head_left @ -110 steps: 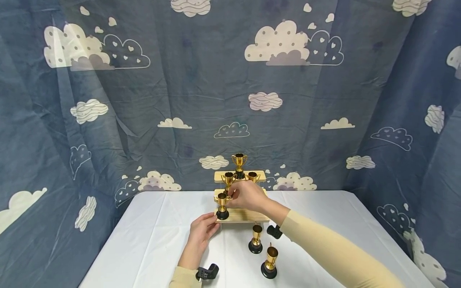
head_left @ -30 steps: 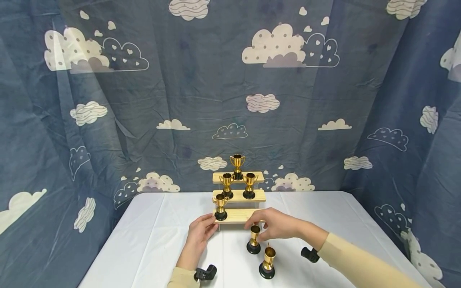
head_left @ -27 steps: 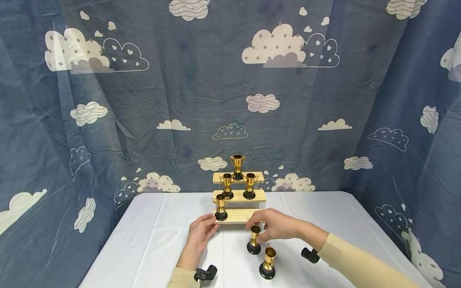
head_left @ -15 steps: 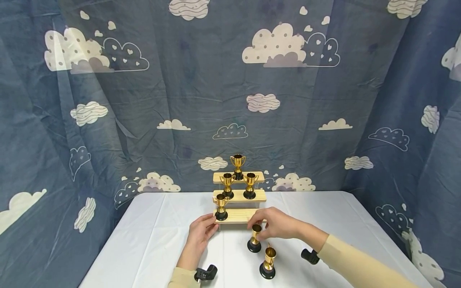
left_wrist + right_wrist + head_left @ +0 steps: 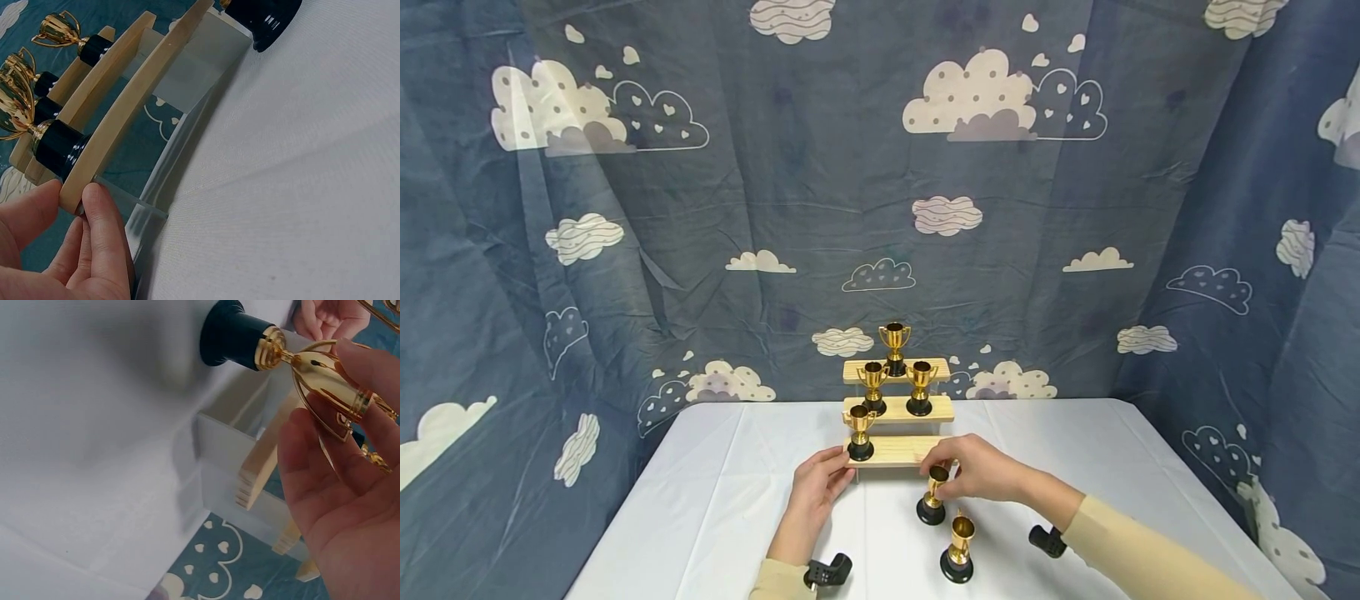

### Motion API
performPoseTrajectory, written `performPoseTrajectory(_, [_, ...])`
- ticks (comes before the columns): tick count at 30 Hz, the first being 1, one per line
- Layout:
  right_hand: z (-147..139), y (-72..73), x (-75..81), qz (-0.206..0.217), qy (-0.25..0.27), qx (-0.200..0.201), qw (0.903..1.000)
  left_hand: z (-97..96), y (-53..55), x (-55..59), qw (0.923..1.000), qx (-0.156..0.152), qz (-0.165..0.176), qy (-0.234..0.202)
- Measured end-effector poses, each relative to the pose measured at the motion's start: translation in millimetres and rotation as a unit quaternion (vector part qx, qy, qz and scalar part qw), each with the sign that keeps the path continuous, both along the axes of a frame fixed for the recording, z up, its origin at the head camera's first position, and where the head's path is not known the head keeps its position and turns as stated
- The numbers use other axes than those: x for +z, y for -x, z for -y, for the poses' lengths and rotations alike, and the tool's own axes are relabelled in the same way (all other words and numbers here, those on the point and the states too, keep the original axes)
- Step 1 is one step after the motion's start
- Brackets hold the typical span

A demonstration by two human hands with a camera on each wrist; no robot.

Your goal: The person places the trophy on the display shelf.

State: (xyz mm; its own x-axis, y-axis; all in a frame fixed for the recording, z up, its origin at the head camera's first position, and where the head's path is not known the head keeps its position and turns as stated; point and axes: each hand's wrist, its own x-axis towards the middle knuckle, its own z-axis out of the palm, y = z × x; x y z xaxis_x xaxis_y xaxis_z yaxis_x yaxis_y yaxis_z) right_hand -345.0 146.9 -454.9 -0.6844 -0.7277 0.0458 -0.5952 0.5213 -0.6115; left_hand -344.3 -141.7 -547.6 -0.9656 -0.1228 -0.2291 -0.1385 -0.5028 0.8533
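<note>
My right hand (image 5: 973, 468) pinches a small gold trophy cup (image 5: 328, 378) with a black base, its thumb and fingers around the bowl and handle. The cup is upright just in front of the lowest step of a three-tier wooden display stand (image 5: 898, 450). At the stand's front left corner, my left hand (image 5: 820, 490) pinches the end of the lowest step between thumb and fingers. A trophy (image 5: 860, 433) stands at that step's left end, right by the left fingertips. In the left wrist view, clear side panels (image 5: 187, 78) hold up the wooden steps.
Another gold trophy (image 5: 960, 550) stands on the white-covered table (image 5: 715, 500), nearer than the held one. Two trophies (image 5: 873, 387) are on the middle step and one (image 5: 895, 348) on the top step. A cloud-patterned curtain (image 5: 820, 208) rises behind.
My right hand has left the lowest step's trophy and come down right to the nearer cup, gripping it. That cup has shifted slightly up and right. My left hand stays at the stand.
</note>
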Motion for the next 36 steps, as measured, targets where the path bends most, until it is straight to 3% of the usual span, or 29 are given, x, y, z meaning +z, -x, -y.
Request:
performPoseTrajectory(19, [-0.2,-0.9,-7.7,-0.002,0.027,-0.038,0.9989,-0.2,-1.2,0.5,1.0,0.004,-0.002,0.001])
performPoseTrajectory(36, [-2.1,-5.9,-6.2,-0.065,0.038,-0.049,0.9959,-1.0,-0.5,0.4,1.0,0.007,-0.004,0.003])
